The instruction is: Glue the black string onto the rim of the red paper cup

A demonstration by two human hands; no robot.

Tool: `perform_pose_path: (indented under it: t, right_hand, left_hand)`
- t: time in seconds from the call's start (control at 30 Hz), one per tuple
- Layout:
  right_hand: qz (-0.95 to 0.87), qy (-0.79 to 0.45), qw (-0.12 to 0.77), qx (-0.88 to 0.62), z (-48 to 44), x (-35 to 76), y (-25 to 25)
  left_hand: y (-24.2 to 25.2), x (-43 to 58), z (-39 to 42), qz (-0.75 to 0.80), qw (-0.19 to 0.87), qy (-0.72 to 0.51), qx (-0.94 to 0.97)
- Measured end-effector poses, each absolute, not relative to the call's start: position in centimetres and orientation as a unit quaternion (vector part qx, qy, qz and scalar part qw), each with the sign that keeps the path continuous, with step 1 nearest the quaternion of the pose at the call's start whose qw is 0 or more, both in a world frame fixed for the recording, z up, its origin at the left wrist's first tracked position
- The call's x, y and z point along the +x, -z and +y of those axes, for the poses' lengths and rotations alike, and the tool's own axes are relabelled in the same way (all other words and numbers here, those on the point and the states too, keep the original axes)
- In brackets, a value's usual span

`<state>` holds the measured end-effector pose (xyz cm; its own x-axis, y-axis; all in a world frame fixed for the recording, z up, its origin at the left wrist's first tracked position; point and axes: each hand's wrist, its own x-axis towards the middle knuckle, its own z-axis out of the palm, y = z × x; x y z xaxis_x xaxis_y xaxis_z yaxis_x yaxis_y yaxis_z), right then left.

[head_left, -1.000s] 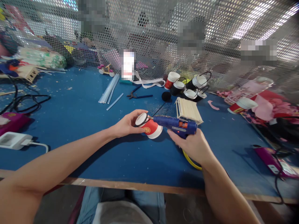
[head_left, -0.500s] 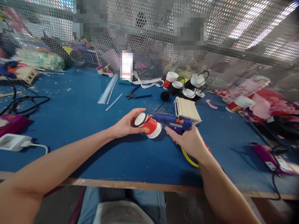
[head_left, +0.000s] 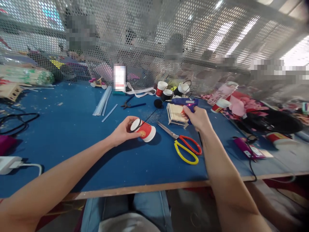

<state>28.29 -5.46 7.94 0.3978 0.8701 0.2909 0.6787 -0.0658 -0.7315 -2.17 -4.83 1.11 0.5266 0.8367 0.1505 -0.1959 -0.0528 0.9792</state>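
My left hand (head_left: pixel 122 132) grips a red and white paper cup (head_left: pixel 147 131), tilted on its side above the blue table. Black cord (head_left: pixel 150 116) loops round the cup's white end and stretches toward a small black ball (head_left: pixel 158 103), perhaps wound cord. With my right hand (head_left: pixel 200 118) I hold a blue glue gun (head_left: pixel 181 101) by its handle, a small red light glowing on it. Its nozzle points left, over a small pale wooden rack (head_left: pixel 175 110). Between my hands lie scissors (head_left: pixel 184 148) with one red and one yellow handle.
Cutting pliers (head_left: pixel 132 105), clear glue sticks (head_left: pixel 102 101) and a lit phone (head_left: pixel 119 77) lie farther back. Several cups (head_left: pixel 167 94) stand by the perforated metal screen (head_left: pixel 145 42). A purple box (head_left: pixel 248 149) with a cable is at right, a white plug (head_left: pixel 9 165) at left.
My right hand has carried the glue gun away from the cup, up and back to the rack, uncovering the scissors. My left hand keeps the cup; the view has turned right.
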Motion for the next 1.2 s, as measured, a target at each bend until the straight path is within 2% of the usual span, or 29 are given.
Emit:
perform_pose_path:
  t: [0.13,0.23,0.37,0.47,0.63,0.7,0.77,0.8,0.87,0.93,0.97,1.03,1.1,1.2]
  right_hand:
    - [-0.523,0.027,0.213,-0.825,-3.1,30.0,-7.7]
    - [-0.513,0.032,0.168,-0.841,-2.2,30.5,-6.9]
    - [-0.496,0.054,0.169,-0.850,-2.4,30.1,-5.8]
    - [-0.521,0.107,0.227,-0.816,-3.5,28.1,-6.0]
    - [-0.695,0.070,0.356,-0.621,-5.8,22.7,-7.2]
    - [-0.749,0.067,0.372,-0.543,-6.5,20.8,-7.1]
    - [-0.789,0.062,0.320,-0.521,-7.0,19.7,-6.7]
    - [-0.798,0.048,0.265,-0.539,-7.2,19.4,-6.5]
    - [-0.795,-0.015,0.132,-0.591,-7.7,19.4,-6.2]
    - [-0.782,-0.108,0.054,-0.612,-8.1,19.7,-6.1]
    - [-0.777,-0.148,0.056,-0.609,-8.3,19.7,-6.2]
    - [-0.764,-0.212,0.127,-0.596,-8.6,19.7,-6.5]
    - [-0.735,-0.270,0.212,-0.585,-9.0,19.2,-7.0]
    - [-0.715,-0.299,0.289,-0.562,-9.8,18.4,-7.8]
  left_hand:
    - [-0.9,-2.2,-4.7,0.276,0.626,-0.410,0.603]
    - [-0.8,-2.3,-4.6,0.274,0.620,-0.414,0.607]
    - [-0.7,-2.4,-4.5,0.265,0.619,-0.419,0.609]
    - [-0.6,-2.5,-4.3,0.264,0.623,-0.422,0.603]
    - [-1.4,-2.7,-4.4,0.269,0.617,-0.439,0.595]
    - [-2.0,-2.9,-4.5,0.264,0.611,-0.439,0.603]
    - [-2.6,-3.3,-4.4,0.258,0.608,-0.437,0.611]
    - [-2.9,-3.5,-4.3,0.256,0.606,-0.441,0.611]
    - [-3.4,-4.1,-3.8,0.254,0.596,-0.471,0.598]
    - [-3.7,-4.8,-3.2,0.251,0.583,-0.518,0.574]
    - [-3.8,-5.1,-2.9,0.250,0.575,-0.535,0.567]
    - [-3.9,-5.3,-2.8,0.255,0.566,-0.533,0.576]
    - [-4.0,-5.2,-3.2,0.262,0.570,-0.492,0.604]
    - [-4.6,-4.6,-4.4,0.262,0.593,-0.414,0.639]
